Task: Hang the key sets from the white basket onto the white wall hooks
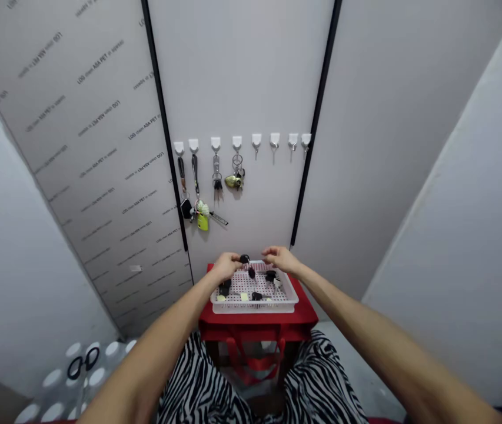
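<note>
Over the back left of a white plastic basket (251,307), my left hand (228,266) pinches a key with a black head (244,258). A second dark piece (251,273) shows just below it; I cannot tell whether the two are joined. My right hand (279,259) hovers above the basket's back right rim, fingers slightly apart and nothing visible in them. Inside the basket lie a black-headed key (256,296), dark keys (225,287) at the left, more black keys (271,275) and a silvery piece (277,283) at the right, and a pale yellow square (244,297).
Several white hooks (256,139) line the wall. The left ones carry key bunches, with a yellow-green tag (202,221) and a brass-coloured charm (233,181). Under the basket is a red bag (303,315). Scissors (83,362) lie among white-topped containers (52,378) at lower left.
</note>
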